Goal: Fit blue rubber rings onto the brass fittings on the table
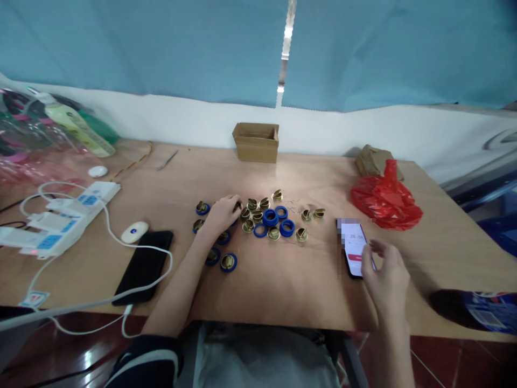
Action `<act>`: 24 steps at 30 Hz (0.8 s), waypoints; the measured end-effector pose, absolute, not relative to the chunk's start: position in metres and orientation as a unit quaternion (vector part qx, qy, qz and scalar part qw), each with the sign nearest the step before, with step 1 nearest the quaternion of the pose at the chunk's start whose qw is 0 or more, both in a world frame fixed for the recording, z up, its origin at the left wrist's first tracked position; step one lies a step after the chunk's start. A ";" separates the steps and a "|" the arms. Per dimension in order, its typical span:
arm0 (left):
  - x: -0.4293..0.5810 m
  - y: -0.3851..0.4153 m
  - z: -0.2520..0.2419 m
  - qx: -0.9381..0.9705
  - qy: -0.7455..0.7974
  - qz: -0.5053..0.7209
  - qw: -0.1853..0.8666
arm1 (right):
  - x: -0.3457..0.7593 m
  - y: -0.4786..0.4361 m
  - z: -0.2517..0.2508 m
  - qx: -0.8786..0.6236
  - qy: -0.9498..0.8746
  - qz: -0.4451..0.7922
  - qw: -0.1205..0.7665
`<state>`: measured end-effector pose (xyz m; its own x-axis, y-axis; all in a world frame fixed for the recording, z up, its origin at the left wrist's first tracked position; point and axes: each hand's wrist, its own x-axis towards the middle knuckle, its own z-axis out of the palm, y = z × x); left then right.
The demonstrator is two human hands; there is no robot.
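A cluster of several small brass pieces (252, 206) and blue rings (270, 217) lies in the middle of the wooden table (274, 280). My left hand (222, 213) rests on the left side of that cluster, fingers curled onto a brass piece. My right hand (385, 275) hovers over the lower edge of a lit phone (353, 247) lying flat to the right, fingers loosely bent and apart, holding nothing.
A small open cardboard box (256, 141) stands at the back. A red plastic bag (385, 200) and brown paper lie at the right. A black phone (144, 266), white power strips (60, 218) with cables and a bottle (480, 311) at the near right edge surround the work area.
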<state>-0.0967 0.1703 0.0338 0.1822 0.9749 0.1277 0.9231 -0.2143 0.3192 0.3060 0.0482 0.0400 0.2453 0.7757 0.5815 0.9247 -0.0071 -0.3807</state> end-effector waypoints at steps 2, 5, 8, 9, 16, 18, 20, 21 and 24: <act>-0.100 0.171 0.033 0.766 0.612 0.170 0.098 | 0.320 0.036 0.030 -0.725 -0.583 -0.112 0.349; -0.105 0.172 0.031 0.773 0.591 0.197 0.120 | 0.327 0.024 0.018 -0.735 -0.568 -0.117 0.352; -0.108 0.174 0.028 0.775 0.580 0.215 0.129 | 0.316 0.021 0.014 -0.728 -0.574 -0.106 0.360; -0.109 0.175 0.027 0.774 0.580 0.219 0.128 | 0.310 0.023 0.014 -0.723 -0.579 -0.099 0.364; -0.107 0.174 0.021 0.767 0.587 0.224 0.128 | 0.234 0.057 0.040 -0.573 -0.728 0.020 0.376; -0.106 0.174 0.020 0.764 0.591 0.227 0.124 | 0.212 0.076 0.052 -0.503 -0.808 0.046 0.302; -0.105 0.174 0.021 0.758 0.597 0.234 0.119 | 0.194 0.096 0.061 -0.445 -0.860 0.042 0.248; -0.105 0.173 0.022 0.754 0.599 0.244 0.117 | 0.187 0.106 0.062 -0.429 -0.873 0.037 0.230; -0.102 0.170 0.029 0.738 0.589 0.308 0.116 | 0.169 0.129 0.056 -0.408 -0.892 0.024 0.194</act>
